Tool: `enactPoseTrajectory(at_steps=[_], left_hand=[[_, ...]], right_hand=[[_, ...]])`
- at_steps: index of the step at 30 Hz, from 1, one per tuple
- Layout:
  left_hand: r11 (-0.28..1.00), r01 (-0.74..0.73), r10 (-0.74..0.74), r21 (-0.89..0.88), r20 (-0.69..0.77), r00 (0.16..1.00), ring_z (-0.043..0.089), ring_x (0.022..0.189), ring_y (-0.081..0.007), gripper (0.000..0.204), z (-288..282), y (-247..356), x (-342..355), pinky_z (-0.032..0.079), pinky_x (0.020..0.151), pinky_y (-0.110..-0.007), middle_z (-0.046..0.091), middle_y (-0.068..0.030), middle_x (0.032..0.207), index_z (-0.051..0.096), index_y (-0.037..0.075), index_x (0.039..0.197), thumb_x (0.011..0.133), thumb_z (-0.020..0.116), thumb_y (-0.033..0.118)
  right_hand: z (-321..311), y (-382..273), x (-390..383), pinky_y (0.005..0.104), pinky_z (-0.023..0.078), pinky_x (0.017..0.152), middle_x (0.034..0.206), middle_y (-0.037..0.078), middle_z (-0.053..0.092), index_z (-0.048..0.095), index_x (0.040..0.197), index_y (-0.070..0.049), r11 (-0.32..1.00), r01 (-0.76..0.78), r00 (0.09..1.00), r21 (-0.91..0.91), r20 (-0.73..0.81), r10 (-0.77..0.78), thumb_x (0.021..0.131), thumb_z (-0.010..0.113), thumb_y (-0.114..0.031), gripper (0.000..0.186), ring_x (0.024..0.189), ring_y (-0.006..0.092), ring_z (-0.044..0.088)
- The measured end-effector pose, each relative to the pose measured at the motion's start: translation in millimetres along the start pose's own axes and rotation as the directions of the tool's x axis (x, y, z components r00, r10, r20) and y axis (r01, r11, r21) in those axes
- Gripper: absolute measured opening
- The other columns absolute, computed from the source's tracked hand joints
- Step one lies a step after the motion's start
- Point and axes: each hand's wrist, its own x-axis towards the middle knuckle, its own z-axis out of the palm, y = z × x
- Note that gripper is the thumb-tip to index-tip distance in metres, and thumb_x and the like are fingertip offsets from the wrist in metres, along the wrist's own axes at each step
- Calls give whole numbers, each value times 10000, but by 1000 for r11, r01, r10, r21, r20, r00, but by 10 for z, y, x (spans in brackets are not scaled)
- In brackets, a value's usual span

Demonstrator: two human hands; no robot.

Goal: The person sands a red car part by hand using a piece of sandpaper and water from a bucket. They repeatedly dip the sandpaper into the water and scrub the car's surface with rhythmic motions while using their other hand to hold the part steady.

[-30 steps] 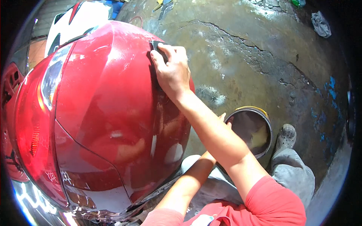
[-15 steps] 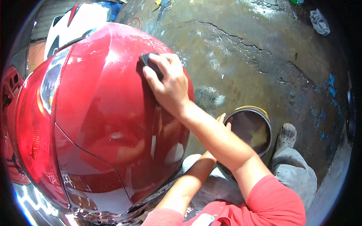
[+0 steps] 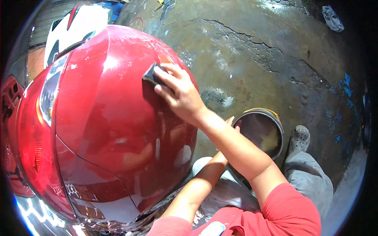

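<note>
My right hand [image 3: 179,88] presses a folded piece of dark sandpaper [image 3: 152,75] against the glossy red car panel [image 3: 114,102]. Its fingers lie over the sandpaper, near the panel's curved right side. Under my right forearm, my left hand [image 3: 231,122] is mostly hidden; a few outstretched fingertips show at the left rim of a dark bucket [image 3: 282,141]. Murky liquid fills part of the bucket, and a yellow handle rests along its far rim. Whether the left fingers touch the rim is unclear.
A red tail light [image 3: 29,137] and a clear lamp strip [image 3: 52,90] edge the panel on the left. Behind it stands a white car part [image 3: 84,23]. The wet concrete floor [image 3: 252,74] is cracked. A crumpled plastic bag [image 3: 332,19] lies far right, and my clog [image 3: 300,137] is beside the bucket.
My right hand has slid the sandpaper a short way nearer to me over the red panel, and its fingers are angled differently. The left hand stays by the bucket.
</note>
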Motion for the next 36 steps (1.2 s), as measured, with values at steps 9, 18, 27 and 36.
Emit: enactPoseTrajectory(at_steps=[9,18,27,36], left_hand=[[951,78,-40,-301,129,991,538,1413,-405,557,-1,3,-24,413,1211,-495,584,-228,1501,554,19,1498,971,684,144],[996,4,6,-94,114,993,540,1386,-409,541,152,-175,-71,392,1213,-509,586,-244,1477,531,20,1515,1010,662,162],[996,15,-5,-89,113,994,522,1392,-416,564,104,-176,-46,377,1218,-522,575,-244,1482,524,31,1527,1010,664,208],[993,7,8,-121,124,992,504,1399,-424,589,133,-125,-68,363,1222,-535,565,-245,1487,518,42,1538,1009,665,253]], right_hand=[[-82,262,41,513,488,1122,1445,237,604,648,1423,-86,997,74,996,-10,47,-73,834,837,-74,618,1302,446,599],[-135,434,112,503,484,1135,1487,252,594,644,1425,-88,996,84,992,-15,95,-83,895,777,-63,547,1332,468,582],[-113,453,238,484,506,1099,1451,190,633,661,1382,-89,992,122,991,-40,53,-120,862,758,2,537,1271,447,616],[-115,442,253,481,503,1107,1434,211,639,684,1350,-77,990,135,991,-40,10,-135,878,762,-46,479,1260,442,623]])
